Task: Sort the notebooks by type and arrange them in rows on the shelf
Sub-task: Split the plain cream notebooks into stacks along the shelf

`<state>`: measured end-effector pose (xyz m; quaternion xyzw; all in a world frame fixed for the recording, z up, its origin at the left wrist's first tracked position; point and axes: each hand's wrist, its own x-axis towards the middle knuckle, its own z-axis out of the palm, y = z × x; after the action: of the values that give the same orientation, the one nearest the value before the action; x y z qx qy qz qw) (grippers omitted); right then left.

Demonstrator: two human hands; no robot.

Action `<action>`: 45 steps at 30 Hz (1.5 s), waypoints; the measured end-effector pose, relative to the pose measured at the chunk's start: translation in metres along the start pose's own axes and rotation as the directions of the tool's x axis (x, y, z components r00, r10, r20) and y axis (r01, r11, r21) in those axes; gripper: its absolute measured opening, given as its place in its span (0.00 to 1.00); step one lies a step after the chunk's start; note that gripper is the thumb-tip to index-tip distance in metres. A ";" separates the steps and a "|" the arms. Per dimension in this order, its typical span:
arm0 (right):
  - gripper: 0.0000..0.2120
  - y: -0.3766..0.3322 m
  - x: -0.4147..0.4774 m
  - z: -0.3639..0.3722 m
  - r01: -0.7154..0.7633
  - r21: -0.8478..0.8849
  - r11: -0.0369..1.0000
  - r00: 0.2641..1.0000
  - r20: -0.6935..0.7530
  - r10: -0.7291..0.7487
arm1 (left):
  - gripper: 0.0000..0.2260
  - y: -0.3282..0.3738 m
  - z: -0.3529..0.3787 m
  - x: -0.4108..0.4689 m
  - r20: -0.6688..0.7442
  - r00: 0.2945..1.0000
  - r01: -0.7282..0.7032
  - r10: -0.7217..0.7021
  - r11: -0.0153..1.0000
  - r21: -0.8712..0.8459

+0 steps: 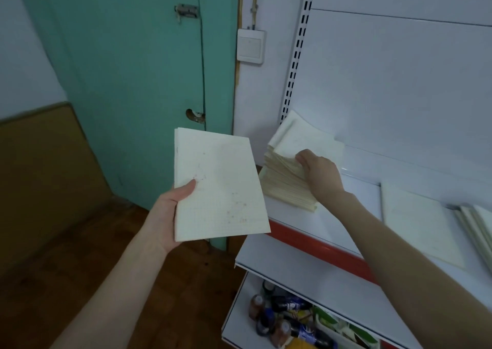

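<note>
My left hand holds a thin cream notebook by its lower left edge, out in the air left of the shelf; its cover has a faint grid and reddish specks. A tall slanted stack of cream notebooks sits at the left end of the white shelf. My right hand rests on that stack, fingers curled over the top notebooks. A single cream notebook lies flat further right. More notebooks overlap at the right edge.
The shelf has a red front strip and a white back panel with a slotted upright. Bottles and packets fill the lower shelf. A green door and wall switch stand to the left. Wooden floor lies below.
</note>
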<state>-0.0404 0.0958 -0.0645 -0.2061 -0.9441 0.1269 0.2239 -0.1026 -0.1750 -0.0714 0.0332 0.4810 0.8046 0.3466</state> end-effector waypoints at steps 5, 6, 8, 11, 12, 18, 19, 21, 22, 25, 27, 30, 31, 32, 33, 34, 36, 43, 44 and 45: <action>0.10 -0.028 -0.035 -0.011 -0.013 0.363 0.932 0.998 -0.051 0.034 | 0.14 -0.006 0.009 0.005 0.008 1.000 0.018 -0.018 1.000 0.024; 0.10 -0.037 -0.044 -0.012 0.016 0.403 0.915 0.999 -0.045 0.003 | 0.14 -0.008 0.012 0.007 0.002 1.000 0.021 -0.021 0.999 0.029; 0.11 -0.053 -0.066 -0.009 0.153 0.376 0.914 0.987 -0.014 -0.159 | 0.18 -0.012 0.017 0.010 -0.002 0.999 0.035 -0.035 0.998 0.046; 0.17 -0.076 -0.094 0.011 0.486 0.192 0.852 0.861 0.061 -0.505 | 0.24 -0.016 0.018 0.010 0.067 0.996 0.061 -0.064 0.997 0.043; 0.18 -0.079 -0.099 0.019 0.553 0.163 0.817 0.819 0.074 -0.569 | 0.24 -0.016 0.017 0.008 0.074 0.994 0.077 -0.078 0.997 0.021; 0.24 -0.083 -0.087 0.027 0.596 0.279 0.753 0.759 0.110 -0.642 | 0.20 -0.014 0.002 0.002 -0.026 0.997 0.064 -0.066 0.996 -0.058; 0.25 -0.084 -0.085 0.027 0.579 0.324 0.748 0.763 0.110 -0.637 | 0.19 -0.014 0.000 0.001 -0.035 0.998 0.053 -0.055 0.997 -0.052; 0.26 -0.086 -0.080 0.024 0.537 0.386 0.751 0.798 0.058 -0.600 | 0.18 -0.011 -0.003 -0.001 -0.056 0.998 0.029 -0.031 0.999 -0.032; 0.25 -0.084 -0.076 0.022 0.505 0.403 0.763 0.832 0.010 -0.555 | 0.19 -0.010 -0.005 -0.002 -0.066 0.998 0.020 -0.021 1.000 -0.021; 0.15 -0.059 -0.044 0.014 0.266 0.364 0.893 0.963 -0.055 -0.264 | 0.19 -0.006 -0.008 -0.004 -0.081 0.997 0.000 -0.001 1.000 -0.007; 0.17 -0.030 -0.016 0.014 0.067 0.233 0.970 0.998 0.002 -0.069 | 0.17 -0.003 -0.009 -0.005 -0.082 0.997 -0.009 0.007 1.000 -0.021; 0.28 0.003 0.006 0.016 -0.086 -0.033 0.996 0.981 0.172 0.090 | 0.18 -0.002 -0.011 -0.006 -0.084 0.996 -0.007 0.004 1.000 -0.029; 0.28 0.007 0.008 0.017 -0.077 -0.089 0.993 0.978 0.187 0.092 | 0.19 -0.002 -0.011 -0.006 -0.084 0.996 -0.008 0.006 1.000 -0.026; 0.27 0.007 0.009 0.017 -0.071 -0.110 0.991 0.977 0.190 0.091 | 0.20 -0.002 -0.011 -0.006 -0.088 0.996 -0.008 0.006 1.000 -0.021; 0.24 0.005 0.007 0.016 -0.054 -0.116 0.992 0.982 0.172 0.073 | 0.20 -0.002 -0.011 -0.005 -0.091 0.996 -0.008 0.006 1.000 -0.019; 0.22 0.001 0.005 0.016 -0.027 -0.131 0.991 0.989 0.144 0.046 | 0.21 -0.002 -0.011 -0.005 -0.088 0.996 -0.010 0.008 1.000 -0.017; 0.18 -0.008 0.000 0.016 0.033 -0.224 0.974 0.993 0.114 -0.008 | 0.21 -0.002 -0.009 -0.003 -0.080 0.997 -0.012 0.010 1.000 -0.015; 0.09 -0.006 -0.007 0.014 0.038 0.003 0.999 0.998 -0.052 -0.038 | 0.19 -0.002 -0.008 -0.002 -0.030 0.999 0.015 -0.015 1.000 -0.001; 0.11 -0.009 -0.009 0.008 -0.016 0.151 0.988 0.994 -0.101 0.031 | 0.19 -0.002 -0.009 -0.001 -0.019 1.000 0.012 -0.012 1.000 0.003; 0.12 -0.017 -0.012 0.000 -0.037 0.281 0.959 0.984 -0.160 0.084 | 0.18 -0.002 -0.010 0.000 -0.008 1.000 0.009 -0.009 1.000 -0.001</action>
<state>-0.0357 0.0754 -0.0631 -0.2116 -0.8877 0.2466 0.3262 -0.1052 -0.1816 -0.0784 0.0277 0.4821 0.8035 0.3481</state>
